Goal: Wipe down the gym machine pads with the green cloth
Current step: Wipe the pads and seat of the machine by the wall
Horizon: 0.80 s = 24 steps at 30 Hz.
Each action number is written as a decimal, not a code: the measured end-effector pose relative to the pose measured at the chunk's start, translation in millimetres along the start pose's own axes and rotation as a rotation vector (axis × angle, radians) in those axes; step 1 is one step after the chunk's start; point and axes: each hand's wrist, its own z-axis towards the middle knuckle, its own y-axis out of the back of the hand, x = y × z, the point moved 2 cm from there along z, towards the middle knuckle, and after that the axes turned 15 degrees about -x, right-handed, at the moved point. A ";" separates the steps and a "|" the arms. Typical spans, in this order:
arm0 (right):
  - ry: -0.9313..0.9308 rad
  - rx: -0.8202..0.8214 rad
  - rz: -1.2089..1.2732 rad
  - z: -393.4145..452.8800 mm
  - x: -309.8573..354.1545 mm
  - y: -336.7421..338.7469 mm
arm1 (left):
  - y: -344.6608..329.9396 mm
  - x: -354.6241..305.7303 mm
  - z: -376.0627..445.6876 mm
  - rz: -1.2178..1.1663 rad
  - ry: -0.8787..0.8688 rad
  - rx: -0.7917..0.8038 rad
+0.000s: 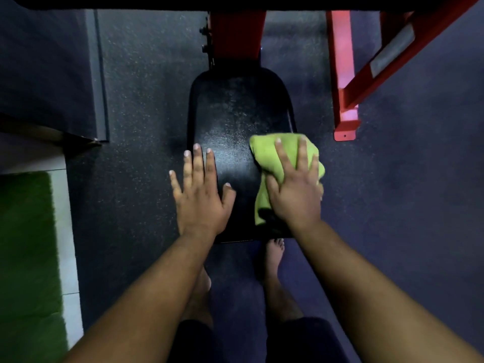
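A black padded seat (pixel 233 119) of the gym machine lies below me, its surface shiny with specks. My right hand (pixel 294 187) presses the bunched green cloth (pixel 267 155) flat onto the pad's right edge, fingers spread straight over it. My left hand (pixel 201 189) rests flat on the pad's left edge with fingers spread, holding nothing.
A red steel post (pixel 237 35) rises from the far end of the seat. Another red frame leg (pixel 344 82) stands on the floor to the right. Dark rubber flooring (pixel 141 100) surrounds the seat; green turf (pixel 26 244) lies at left. My bare feet (pixel 273 255) stand under the near edge.
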 end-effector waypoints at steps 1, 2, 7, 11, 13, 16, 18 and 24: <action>0.042 -0.002 -0.006 22.8 6.5 -3.7 | -0.6 0.7 0.0 0.013 -0.001 0.004; 0.081 0.007 -0.003 46.1 13.0 -6.4 | -0.8 0.5 0.3 0.025 -0.003 0.010; 0.151 0.060 -0.029 77.9 22.3 -5.0 | 1.4 0.0 0.0 0.061 -0.016 0.027; 0.178 0.097 -0.060 -2.9 -7.9 10.6 | 1.3 0.2 0.8 0.043 -0.017 0.044; 0.153 0.112 -0.052 3.0 -3.8 6.9 | 0.6 1.3 0.7 0.047 -0.012 0.025; 0.122 0.062 -0.094 66.7 31.5 -9.1 | -0.9 0.4 -0.2 0.054 -0.023 0.013; 0.130 0.058 -0.099 113.2 62.8 -19.1 | -1.6 1.8 -0.9 0.047 -0.018 -0.009; 0.495 0.100 -0.183 142.0 123.8 -33.6 | -0.3 3.5 -4.1 -0.101 0.061 -0.100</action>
